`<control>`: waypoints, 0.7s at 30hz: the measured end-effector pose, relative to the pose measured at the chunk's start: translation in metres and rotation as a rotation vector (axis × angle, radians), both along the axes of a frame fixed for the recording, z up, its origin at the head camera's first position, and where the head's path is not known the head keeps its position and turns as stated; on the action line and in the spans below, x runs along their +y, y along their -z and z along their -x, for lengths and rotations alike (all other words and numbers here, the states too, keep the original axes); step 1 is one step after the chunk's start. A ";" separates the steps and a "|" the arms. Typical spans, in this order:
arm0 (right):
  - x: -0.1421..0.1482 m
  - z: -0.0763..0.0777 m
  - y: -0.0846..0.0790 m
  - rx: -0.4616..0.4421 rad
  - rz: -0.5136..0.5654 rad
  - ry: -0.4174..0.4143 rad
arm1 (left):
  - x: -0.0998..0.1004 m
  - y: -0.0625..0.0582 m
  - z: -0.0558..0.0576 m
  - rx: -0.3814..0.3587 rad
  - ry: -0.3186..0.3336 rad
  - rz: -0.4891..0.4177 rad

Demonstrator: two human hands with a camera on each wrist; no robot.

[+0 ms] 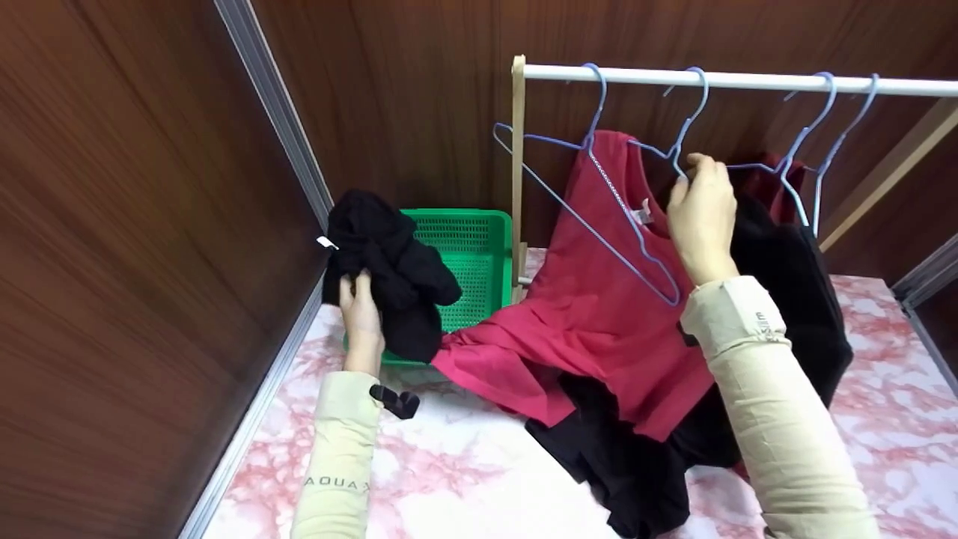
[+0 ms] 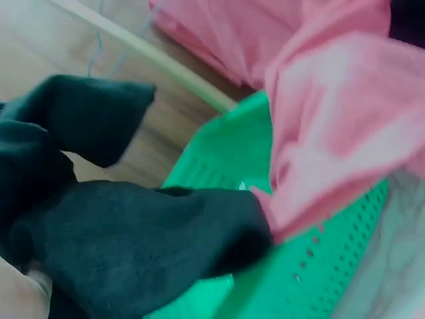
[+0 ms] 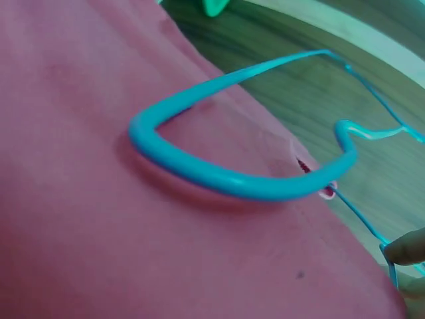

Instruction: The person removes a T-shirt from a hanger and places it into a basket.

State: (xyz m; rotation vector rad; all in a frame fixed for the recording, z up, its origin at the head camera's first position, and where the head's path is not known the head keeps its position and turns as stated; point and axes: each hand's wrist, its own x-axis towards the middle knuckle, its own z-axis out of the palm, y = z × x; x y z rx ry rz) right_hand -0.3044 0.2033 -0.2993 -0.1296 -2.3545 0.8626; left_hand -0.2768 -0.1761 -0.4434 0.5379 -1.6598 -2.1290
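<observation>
In the head view my left hand grips a bunched black knit garment, with a small white tag sticking out. The bundle overlaps the green basket; in the left wrist view its dark folds spread over the basket. My right hand is raised at the rail and pinches the neck of a blue hanger. From that hanger hangs a red sleeveless garment, its lower part trailing toward the basket. A bare blue hanger is just left, in front of the red cloth.
The white rail rests on a wooden post. More hangers on the right carry black clothing. Black cloth droops over the marbled surface. A brown wood panel stands close on the left.
</observation>
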 end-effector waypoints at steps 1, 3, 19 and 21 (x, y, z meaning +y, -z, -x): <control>0.001 0.000 -0.001 -0.011 0.009 0.002 | -0.002 0.004 0.002 -0.008 -0.007 0.037; 0.002 0.001 -0.002 -0.038 0.029 0.008 | -0.004 0.013 0.006 -0.032 -0.030 0.125; 0.007 0.002 -0.009 -0.130 0.152 0.051 | 0.002 0.052 0.020 -0.216 0.088 0.565; 0.007 0.002 -0.009 -0.132 0.153 0.056 | 0.004 0.053 0.021 -0.214 0.113 0.594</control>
